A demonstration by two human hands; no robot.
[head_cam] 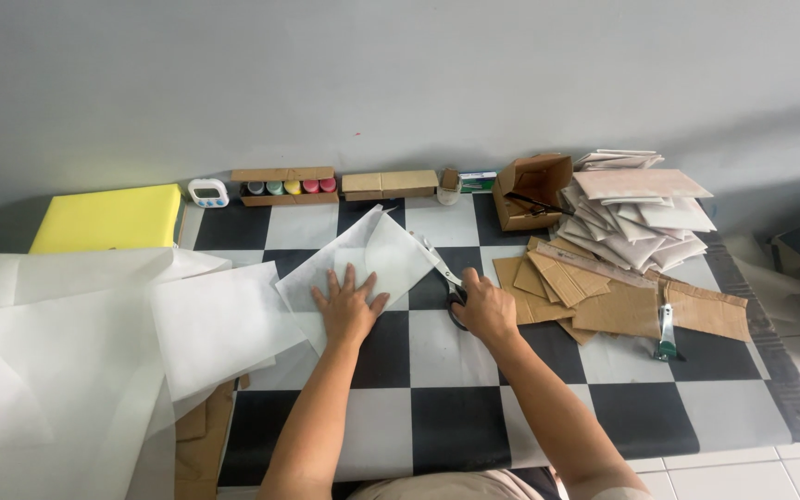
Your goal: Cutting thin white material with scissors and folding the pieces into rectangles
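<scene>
White translucent paper sheet point(369, 255) lies flat on the checkered tablecloth point(446, 426), thin, limp and, I judge, easily creased; best pinned by a palm near the cut line. My left hand point(348, 306) presses its lower edge, fingers spread. At three o'clock my right hand point(485, 308) grips black-handled scissors point(444, 278), blades lying along the sheet's right edge. Cardboard pieces point(604, 292) lie further right, folded paper packets point(636, 208) at one o'clock.

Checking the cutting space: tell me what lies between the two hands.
In the head view, between the left hand and right hand lie the white paper's edge and bare checkered tablecloth.
</scene>
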